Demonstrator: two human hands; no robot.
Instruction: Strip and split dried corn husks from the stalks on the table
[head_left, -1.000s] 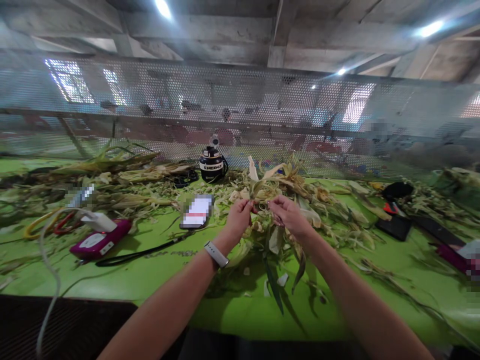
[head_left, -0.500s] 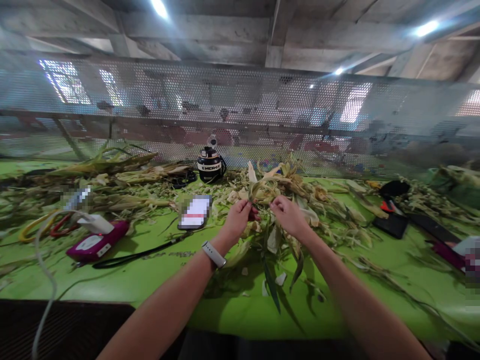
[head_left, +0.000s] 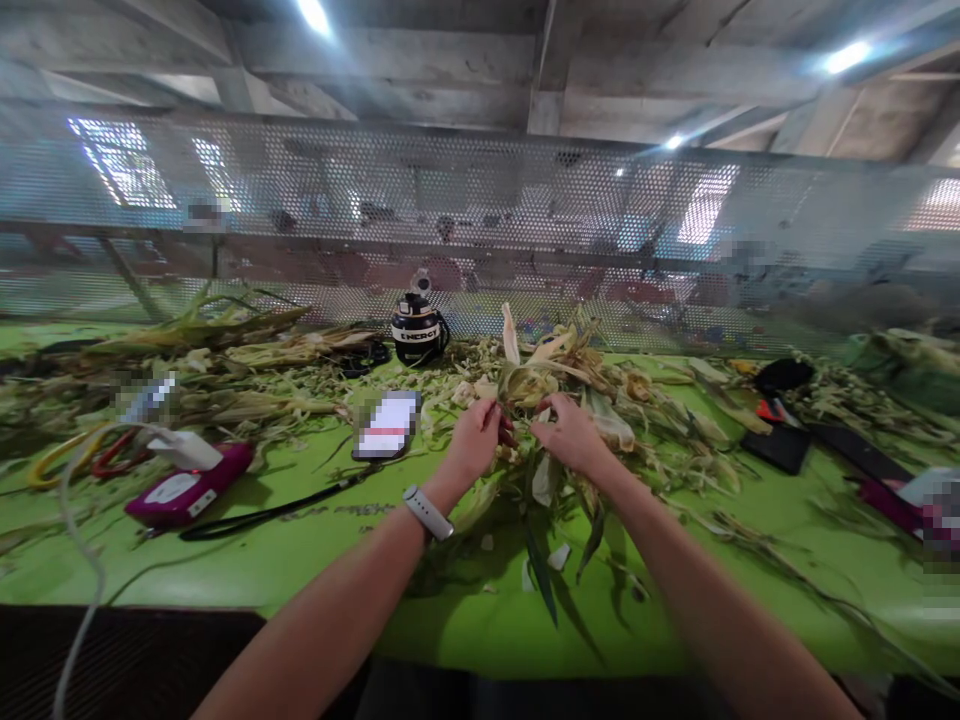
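Note:
My left hand [head_left: 477, 438], with a pale band on the wrist, is closed in a pinch on a corn husk [head_left: 511, 340] whose pale tip stands upright above the fingers. Just to its right, my right hand [head_left: 571, 436] is over the husks with thumb and forefinger bent and a little apart; its other fingers are mostly hidden. Long green and pale husk strips [head_left: 541, 575] hang below the hands toward the table's front. A pile of dry husks [head_left: 592, 375] lies directly behind them.
The green table [head_left: 315, 570] carries husk scraps. Left of my hands are a phone [head_left: 388, 425] with a strap and a magenta power strip [head_left: 191, 490] with a white cable. Behind stands a black "ENERGY" bottle [head_left: 418, 330], before a perforated screen [head_left: 480, 220]. A black flat object [head_left: 778, 450] lies right.
My right thumb and forefinger have parted from a pinch, and that hand has shifted slightly left. The left hand keeps its pinch; the upright husk tip sits slightly higher.

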